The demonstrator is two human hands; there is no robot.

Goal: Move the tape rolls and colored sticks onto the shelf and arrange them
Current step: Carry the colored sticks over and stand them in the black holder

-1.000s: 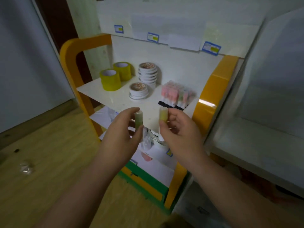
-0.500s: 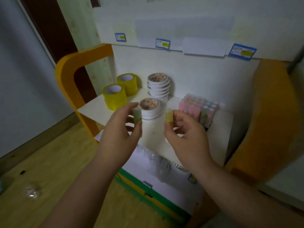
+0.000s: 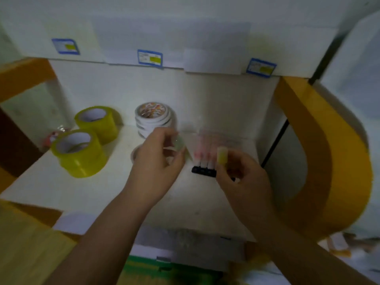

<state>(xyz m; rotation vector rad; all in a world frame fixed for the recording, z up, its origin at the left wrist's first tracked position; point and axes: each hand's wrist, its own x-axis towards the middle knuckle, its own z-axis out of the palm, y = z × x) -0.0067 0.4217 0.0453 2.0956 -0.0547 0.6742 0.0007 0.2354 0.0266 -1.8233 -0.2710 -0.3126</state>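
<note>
Both hands, left hand (image 3: 156,161) and right hand (image 3: 242,177), each pinching a stick, now reach over the shelf (image 3: 61,186)

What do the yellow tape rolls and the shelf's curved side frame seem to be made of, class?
Yellow tape rolls: likely glossy plastic film wound on a pale, perhaps cardboard, core; the translucent sheen suggests it. Curved side frame: smooth orange-yellow surface, probably painted or laminated board or plastic; blur leaves that open.

Dim light, white back wall (image 3: 205,89), orange side frames (image 3: 333,153), blue price labels (image 3: 150,58) upper centre, wooden floor (image 3: 22,247) lower left
</note>
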